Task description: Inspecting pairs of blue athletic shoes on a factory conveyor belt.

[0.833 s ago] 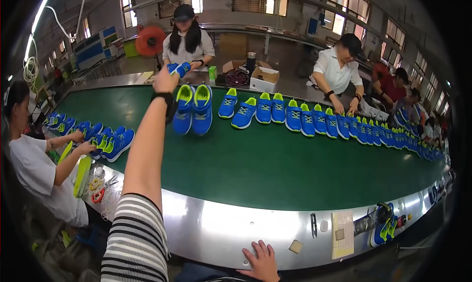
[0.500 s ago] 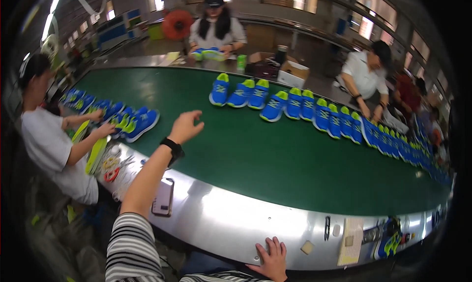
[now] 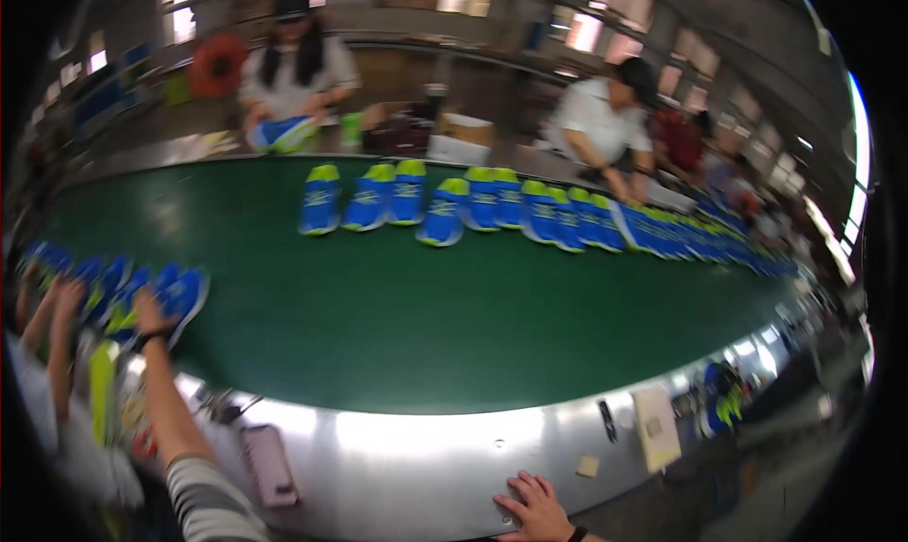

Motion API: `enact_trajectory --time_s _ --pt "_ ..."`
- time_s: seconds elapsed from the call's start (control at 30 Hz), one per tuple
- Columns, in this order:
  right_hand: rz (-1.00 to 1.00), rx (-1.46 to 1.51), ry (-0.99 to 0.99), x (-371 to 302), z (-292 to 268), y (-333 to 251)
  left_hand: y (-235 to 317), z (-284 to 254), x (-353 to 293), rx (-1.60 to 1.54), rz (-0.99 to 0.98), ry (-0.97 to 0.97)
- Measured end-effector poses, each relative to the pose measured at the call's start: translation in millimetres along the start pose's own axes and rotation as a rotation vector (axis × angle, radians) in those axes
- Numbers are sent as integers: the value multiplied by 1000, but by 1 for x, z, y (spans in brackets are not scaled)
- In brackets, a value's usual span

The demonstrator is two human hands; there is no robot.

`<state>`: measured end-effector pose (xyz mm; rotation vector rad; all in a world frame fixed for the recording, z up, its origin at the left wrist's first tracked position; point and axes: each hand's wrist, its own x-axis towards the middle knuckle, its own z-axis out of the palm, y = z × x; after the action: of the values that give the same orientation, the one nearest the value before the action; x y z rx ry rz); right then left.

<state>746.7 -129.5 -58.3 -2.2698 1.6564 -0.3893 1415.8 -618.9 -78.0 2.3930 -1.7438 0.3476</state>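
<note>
My left hand (image 3: 151,315) reaches out to the far left and touches a cluster of blue sneakers with lime-green linings. Its fingers are blurred among them, and whether they grip a sneaker (image 3: 187,301) is unclear. My right hand (image 3: 537,512) rests, fingers spread and holding nothing, on the metal table edge (image 3: 416,447). Across the green belt (image 3: 312,343) runs a long row of blue sneakers (image 3: 441,216), toes toward me, packed tighter toward the right.
A phone (image 3: 272,462) lies on the metal edge near my left forearm. Right of centre are a black tool (image 3: 606,421), a small beige block (image 3: 587,466) and a yellow pad (image 3: 655,428). A co-worker's arms (image 3: 59,324) are beside my left hand; two people work across the belt.
My left hand has moved left from above the belt down onto the sneaker cluster. The view has swung left. My right hand stays on the metal edge.
</note>
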Motion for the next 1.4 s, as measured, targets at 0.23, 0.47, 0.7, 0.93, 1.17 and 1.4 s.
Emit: enact_trajectory --time_s 0.23,0.47,0.7,0.93,1.17,1.4 --pt "82 -43 -128 4 -5 -6 23 -25 -6 553 -9 -454" --pt "60 -34 -132 5 -4 -7 1 4 -19 608 87 -245" --pt "-8 -18 17 -19 15 7 52 -47 -69 290 263 -258" --pt "-93 21 155 -23 19 13 171 -144 -190 -46 686 349" --pt "214 480 454 -7 18 4 231 -235 -413 -1094 532 -793" --pt "487 707 420 -29 -15 5 267 -195 -535 -1193 234 -1027"
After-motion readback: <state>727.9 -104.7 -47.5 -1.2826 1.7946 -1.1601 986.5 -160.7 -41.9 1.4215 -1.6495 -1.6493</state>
